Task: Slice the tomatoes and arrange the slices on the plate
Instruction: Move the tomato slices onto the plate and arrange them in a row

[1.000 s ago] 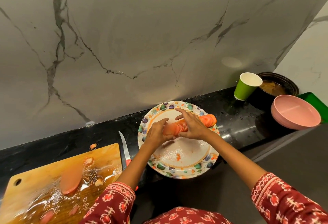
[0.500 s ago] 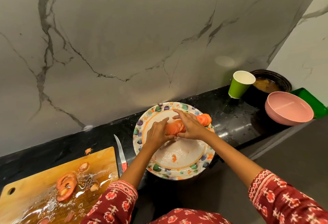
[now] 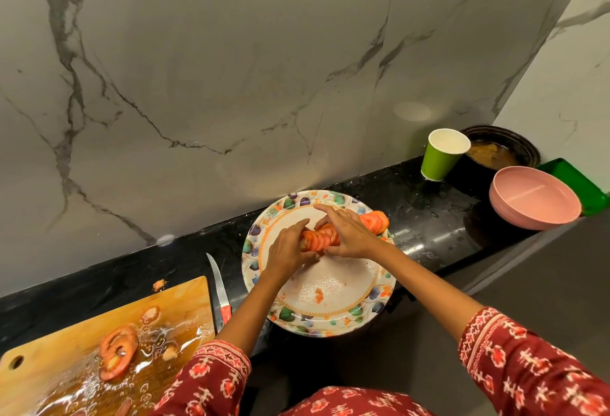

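Note:
A floral-rimmed plate [image 3: 330, 326] sits on the black counter. Across its far half lies a row of overlapping tomato slices [image 3: 321, 237], whose right end [image 3: 376, 221] reaches the plate's rim. My left hand [image 3: 285, 252] grips the row's left end, thumb above and fingers below. My right hand [image 3: 348, 234] lies over the middle of the row, fingers curved across it and thumb on the near side. A few tomato slices [image 3: 118, 351] remain on the wet wooden cutting board [image 3: 49, 372] at lower left. A red-handled knife [image 3: 219, 287] lies between board and plate.
At the right stand a green paper cup [image 3: 442, 155], a dark pot [image 3: 501, 148], a pink bowl [image 3: 534, 198] and a green tray [image 3: 574, 181]. A marble wall runs right behind the counter. A tomato scrap [image 3: 159, 284] lies by the board.
Both hands stay on the row of slices and have barely moved. The view has shifted a little.

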### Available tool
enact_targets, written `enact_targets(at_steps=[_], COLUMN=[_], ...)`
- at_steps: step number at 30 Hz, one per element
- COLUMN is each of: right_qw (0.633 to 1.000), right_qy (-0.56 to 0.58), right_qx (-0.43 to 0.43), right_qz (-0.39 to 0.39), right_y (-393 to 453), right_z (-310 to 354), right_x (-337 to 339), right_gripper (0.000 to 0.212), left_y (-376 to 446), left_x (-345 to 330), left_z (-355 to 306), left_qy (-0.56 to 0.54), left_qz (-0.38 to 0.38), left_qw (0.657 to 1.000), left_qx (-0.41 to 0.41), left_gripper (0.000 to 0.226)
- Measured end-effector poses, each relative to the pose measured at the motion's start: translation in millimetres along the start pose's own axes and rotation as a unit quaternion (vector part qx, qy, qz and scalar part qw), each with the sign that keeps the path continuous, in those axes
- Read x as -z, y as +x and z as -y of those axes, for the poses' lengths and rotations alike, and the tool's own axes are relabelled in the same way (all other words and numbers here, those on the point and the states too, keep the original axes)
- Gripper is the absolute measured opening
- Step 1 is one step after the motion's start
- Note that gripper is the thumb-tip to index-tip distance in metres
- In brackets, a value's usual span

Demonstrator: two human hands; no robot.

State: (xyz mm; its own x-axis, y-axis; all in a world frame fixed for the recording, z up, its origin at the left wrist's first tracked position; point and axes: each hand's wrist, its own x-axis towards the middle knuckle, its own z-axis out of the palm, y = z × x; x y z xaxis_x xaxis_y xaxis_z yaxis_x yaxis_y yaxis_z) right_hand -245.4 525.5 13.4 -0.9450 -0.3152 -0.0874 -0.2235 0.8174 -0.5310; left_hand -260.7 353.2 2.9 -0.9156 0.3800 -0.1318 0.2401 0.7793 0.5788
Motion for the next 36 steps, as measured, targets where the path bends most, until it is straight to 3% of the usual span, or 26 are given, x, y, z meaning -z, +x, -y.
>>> enact_targets(at_steps=[12, 17, 25, 33, 36], right_qw=[0.999, 0.999, 0.998, 0.967, 0.966], right_qy=[0.033, 0.011, 0.043, 0.069, 0.063], right_qx=[-0.011, -0.024, -0.033, -0.04, -0.013], right_qz=[-0.014, -0.02, -0.039, -0.243, -0.249], right_y=[-3, -8, -9, -2, 7], right_z=[-5, -6, -7, 24, 50], right_x=[3, 6, 11, -11, -25], right_gripper=[0.089, 0.094, 0.095, 0.053, 0.046], left_y=[-2, 1, 3, -36, -57], left_x=[-4, -2, -7, 23, 37], left_z=[4, -1, -3, 24, 46], left_qy=[0.004, 0.03, 0.017, -0.091, -0.083], left_qz=[-0.023, -0.001, -0.026, -0.151, -0.164], left_qw=[1.0, 1.0, 0.999, 0.983, 0.983], left_qx=[-0.006, -0.01, -0.042, -0.047, -0.021], left_gripper=[0.073, 0.088, 0.088, 0.055, 0.05])
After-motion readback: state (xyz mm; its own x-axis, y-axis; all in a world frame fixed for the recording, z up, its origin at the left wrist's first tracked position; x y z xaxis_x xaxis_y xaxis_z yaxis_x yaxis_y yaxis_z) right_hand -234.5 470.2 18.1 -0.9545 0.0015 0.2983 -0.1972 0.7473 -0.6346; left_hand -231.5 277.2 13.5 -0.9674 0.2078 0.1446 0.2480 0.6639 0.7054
